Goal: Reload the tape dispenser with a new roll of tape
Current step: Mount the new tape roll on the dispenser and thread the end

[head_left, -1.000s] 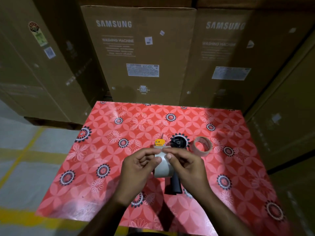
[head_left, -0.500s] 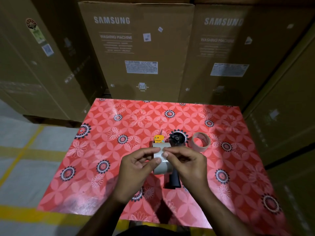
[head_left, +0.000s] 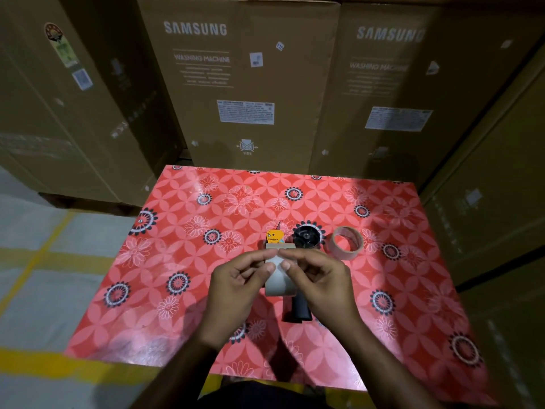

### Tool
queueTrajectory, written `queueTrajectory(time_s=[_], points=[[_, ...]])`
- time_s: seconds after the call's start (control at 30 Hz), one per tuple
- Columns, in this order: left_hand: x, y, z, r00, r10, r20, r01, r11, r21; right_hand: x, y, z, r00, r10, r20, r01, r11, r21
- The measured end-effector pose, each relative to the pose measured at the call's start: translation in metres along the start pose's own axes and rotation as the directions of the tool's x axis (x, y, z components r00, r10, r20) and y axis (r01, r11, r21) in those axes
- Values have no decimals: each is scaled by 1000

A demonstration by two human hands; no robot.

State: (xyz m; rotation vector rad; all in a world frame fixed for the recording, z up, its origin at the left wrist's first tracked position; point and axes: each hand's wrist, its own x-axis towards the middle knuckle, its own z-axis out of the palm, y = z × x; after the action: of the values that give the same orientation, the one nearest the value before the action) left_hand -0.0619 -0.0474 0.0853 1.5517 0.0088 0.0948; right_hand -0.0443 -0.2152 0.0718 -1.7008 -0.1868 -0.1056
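I hold a pale roll of tape upright above the red flowered table. My left hand grips its left side with the thumb on the front face. My right hand pinches the roll's top edge with thumb and fingertips. Beneath the roll lies the tape dispenser: its black hub wheel, its black handle pointing toward me, and a yellow-labelled blade guard at the far end. Much of the dispenser is hidden behind the roll and my hands.
A thin, nearly spent tape ring lies on the table just right of the hub. Tall cardboard washing-machine boxes wall in the table at the back, left and right. Grey floor with yellow lines lies to the left.
My hands and the roll stay in the same spot over the dispenser. My fingertips have shifted slightly along the roll's top edge.
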Motion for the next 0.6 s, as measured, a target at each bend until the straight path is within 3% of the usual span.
queueTrajectory(time_s=[0.1,0.2,0.27,0.43,0.6], points=[[0,-1,-5,996,-29,84,35,997,-65,-2,3,-3,999,12,43,-13,1000,23],[-1,-1,-7,987,-39,156,52,996,-77,-2,5,-4,999,49,-12,-49,999,1],[0,-1,-7,992,-35,123,39,999,-28,-1,2,-4,999,41,-12,-42,999,-8],[1,-1,-5,997,-30,66,29,1000,8,-2,-4,-10,989,-3,146,6,1000,-20],[-1,0,-4,989,-79,126,92,991,-100,-3,-5,-5,997,68,28,-69,998,7]])
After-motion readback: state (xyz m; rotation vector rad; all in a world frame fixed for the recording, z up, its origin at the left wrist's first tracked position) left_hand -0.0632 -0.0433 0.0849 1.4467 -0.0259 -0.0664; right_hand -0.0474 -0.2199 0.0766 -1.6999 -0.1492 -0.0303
